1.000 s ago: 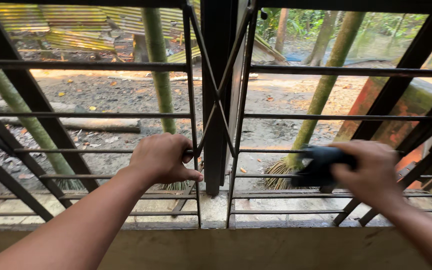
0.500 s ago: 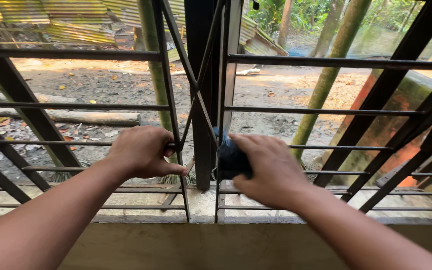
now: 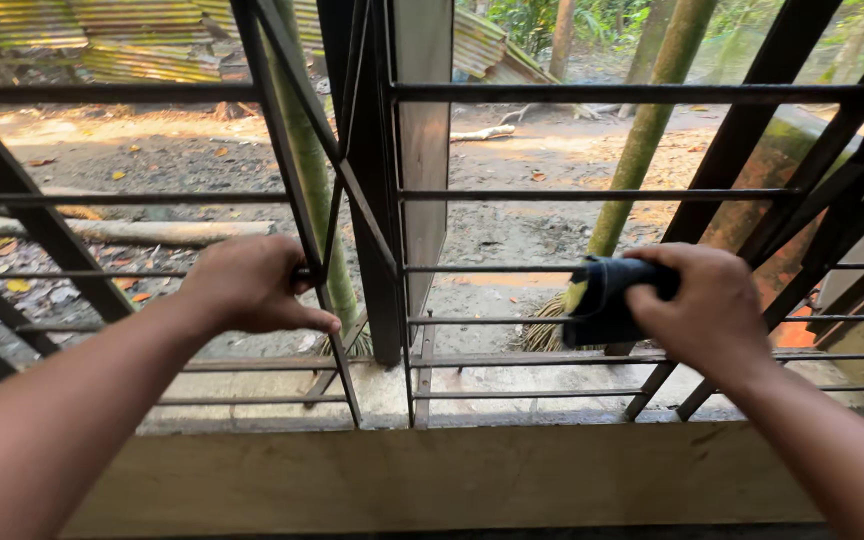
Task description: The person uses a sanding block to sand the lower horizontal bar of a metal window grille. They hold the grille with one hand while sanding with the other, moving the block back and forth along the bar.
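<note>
The left hand [image 3: 252, 285] is clenched around a thin horizontal bar of the left window grille [image 3: 132, 275], close to the grille's inner edge at about 9 o'clock from the dark centre post [image 3: 367, 180]. The right hand [image 3: 707, 305] grasps a dark folded cloth [image 3: 602, 300] and presses it against the bars of the right window grille [image 3: 592, 195], at about 3 o'clock from the post. A pale wooden sill [image 3: 432, 475] runs below both grilles at 6 o'clock.
</note>
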